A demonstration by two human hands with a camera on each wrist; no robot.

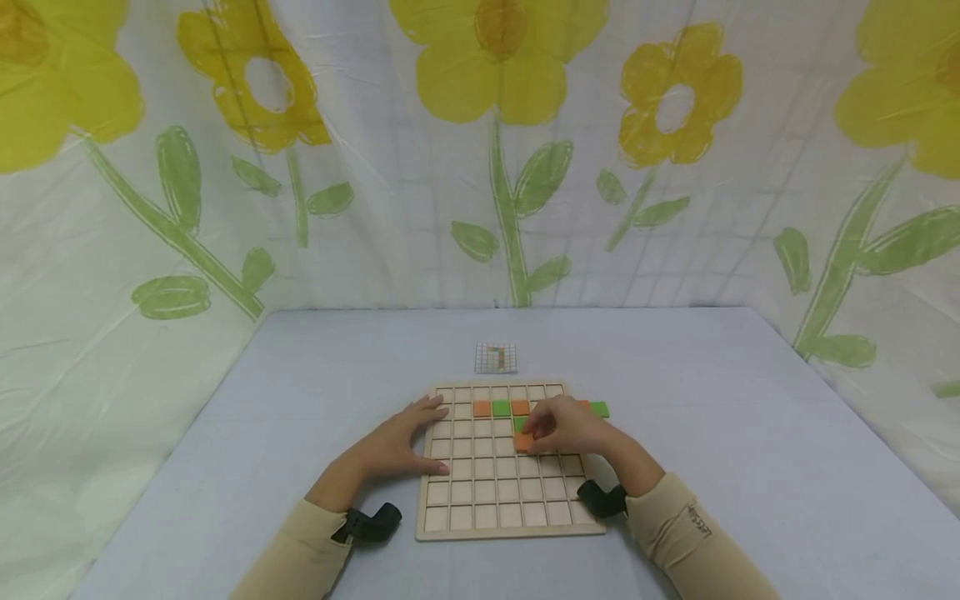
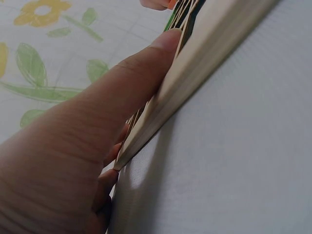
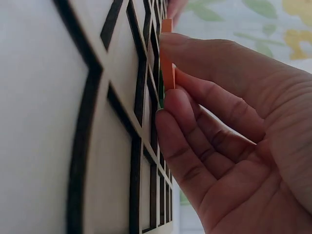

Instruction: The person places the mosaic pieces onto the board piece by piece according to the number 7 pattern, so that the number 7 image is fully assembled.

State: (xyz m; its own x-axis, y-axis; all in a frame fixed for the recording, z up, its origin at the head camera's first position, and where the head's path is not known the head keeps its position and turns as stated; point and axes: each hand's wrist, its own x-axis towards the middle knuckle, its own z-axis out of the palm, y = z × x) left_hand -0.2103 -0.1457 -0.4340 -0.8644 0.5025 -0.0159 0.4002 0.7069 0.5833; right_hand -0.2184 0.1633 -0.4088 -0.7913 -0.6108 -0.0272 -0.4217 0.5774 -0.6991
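A square wooden grid board lies on the table. My right hand pinches an orange square tile between thumb and fingers over the board; in the right wrist view that tile is tilted up from the grid. Just behind it is a green tile, partly covered by the fingers. Farther back, an orange tile, a green tile and another orange tile sit side by side in one row. My left hand rests on the board's left edge, fingers spread, its thumb across the rim.
Behind the board lies a small card printed with a grid and coloured squares. At the board's right side, partly behind my right hand, are a loose orange tile and a green tile. A flowered curtain hangs behind the table.
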